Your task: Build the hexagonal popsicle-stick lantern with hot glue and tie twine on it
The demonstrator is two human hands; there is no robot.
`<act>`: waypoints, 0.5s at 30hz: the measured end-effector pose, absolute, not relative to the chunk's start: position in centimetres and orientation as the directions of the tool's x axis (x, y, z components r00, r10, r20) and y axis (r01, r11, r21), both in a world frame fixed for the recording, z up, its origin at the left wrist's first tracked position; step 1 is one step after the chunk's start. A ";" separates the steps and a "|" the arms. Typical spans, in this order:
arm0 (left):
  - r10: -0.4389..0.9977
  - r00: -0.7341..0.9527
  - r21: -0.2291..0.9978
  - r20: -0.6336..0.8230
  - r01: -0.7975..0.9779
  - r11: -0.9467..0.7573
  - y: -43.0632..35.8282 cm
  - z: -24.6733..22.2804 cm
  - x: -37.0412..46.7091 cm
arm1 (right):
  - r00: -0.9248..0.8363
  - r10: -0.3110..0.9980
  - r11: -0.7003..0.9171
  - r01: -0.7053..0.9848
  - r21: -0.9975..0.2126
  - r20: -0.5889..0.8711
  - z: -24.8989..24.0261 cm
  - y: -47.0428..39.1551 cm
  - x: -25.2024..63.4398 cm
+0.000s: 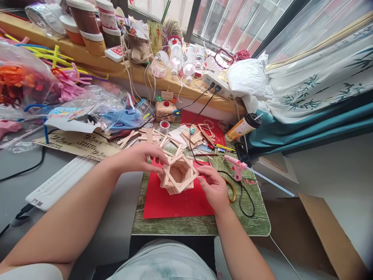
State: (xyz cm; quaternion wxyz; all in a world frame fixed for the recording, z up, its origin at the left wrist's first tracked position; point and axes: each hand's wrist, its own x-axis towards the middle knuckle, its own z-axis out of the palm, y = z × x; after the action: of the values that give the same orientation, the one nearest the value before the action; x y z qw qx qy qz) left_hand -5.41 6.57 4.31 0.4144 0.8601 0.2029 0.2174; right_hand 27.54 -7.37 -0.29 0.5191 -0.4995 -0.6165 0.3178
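Observation:
A hollow stack of wooden craft sticks (pixel 171 188), star-shaped from above, stands on a red sheet (pixel 175 208) at the middle of the view. My left hand (pixel 144 158) is at its upper left side, thumb and fingers closed at the stick ends. At the right corner of the stack, my right hand (pixel 213 184) pinches the edge between thumb and fingers. Both hands touch the stack from opposite sides. Behind it lie loose craft sticks (pixel 126 139), and a pink glue gun (pixel 235 165) rests to the right.
Gold-handled scissors (pixel 232 191) and a black cable (pixel 253 210) lie right of my right hand. A cup with a straw (pixel 244 127) stands at the back right. Plastic bags (pixel 87 99) are piled at the left, and a power strip (pixel 217 85) sits on the ledge.

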 end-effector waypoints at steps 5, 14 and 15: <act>0.489 0.830 0.758 0.268 0.132 -0.638 6.5 4.4 -4.8 | -0.002 0.944 0.313 0.326 -0.892 0.330 0.0 -7.2 27.8; 0.515 0.698 0.759 0.498 -0.064 -0.647 5.6 5.2 -4.7 | -0.027 0.895 0.433 0.286 -0.855 0.445 1.9 -7.8 27.9; 0.520 0.681 0.757 0.515 -0.078 -0.648 5.5 5.4 -4.6 | -0.016 0.893 0.437 0.266 -0.860 0.449 2.2 -8.0 27.7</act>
State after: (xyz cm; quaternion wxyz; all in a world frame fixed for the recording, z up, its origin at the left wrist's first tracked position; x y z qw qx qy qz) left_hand -4.64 5.50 5.44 0.3974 0.8262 0.1338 0.3763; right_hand 27.70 -7.96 2.16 0.5422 -0.4449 -0.6513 0.2894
